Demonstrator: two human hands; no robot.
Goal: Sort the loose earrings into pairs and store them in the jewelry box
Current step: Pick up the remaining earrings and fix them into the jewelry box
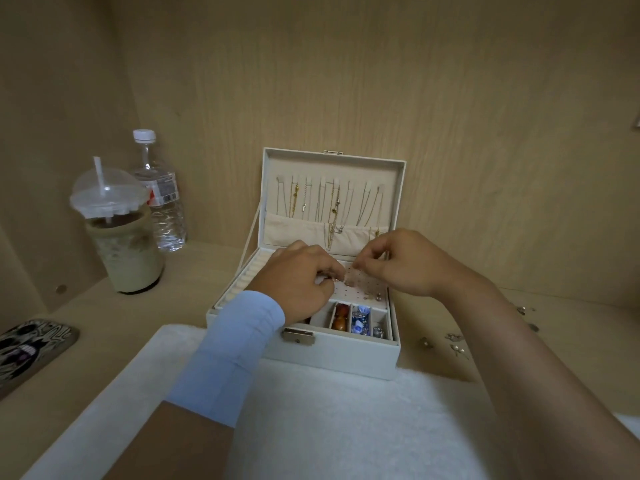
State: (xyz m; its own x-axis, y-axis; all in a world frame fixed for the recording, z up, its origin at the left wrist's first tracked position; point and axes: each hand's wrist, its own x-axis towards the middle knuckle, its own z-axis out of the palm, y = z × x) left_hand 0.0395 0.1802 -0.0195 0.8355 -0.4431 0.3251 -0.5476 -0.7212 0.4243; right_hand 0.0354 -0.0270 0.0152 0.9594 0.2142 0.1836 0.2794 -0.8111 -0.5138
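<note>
1. The jewelry box (337, 355) stands in the middle of the wooden shelf, and its front part sits on a white fluffy cloth (346, 427). Its long axis runs from 9 to 3 o'clock, with the right end turned slightly toward me. The clasp points to 6 o'clock.
2. The lid (332, 168) is open and stands upright at the 12 o'clock side. Thin necklaces (332, 202) hang inside it.
3. My left hand (301, 285) is over the box with its fingers curled. They pinch a small earring (341, 280) at the perforated panel (356, 289). The earring is too small to say which way it points.
4. My right hand (405, 265) is at 1 o'clock from the left one, fingertips pressed together over the same panel. I cannot tell if something is between them.
5. The loose earrings (457, 344) lie scattered on the shelf at 3 o'clock from the box, apart from it.
6. At 9 to 10 o'clock stand an iced drink cup (121, 237) and a water bottle (162, 202). A phone (31, 348) lies at 8 o'clock.
</note>
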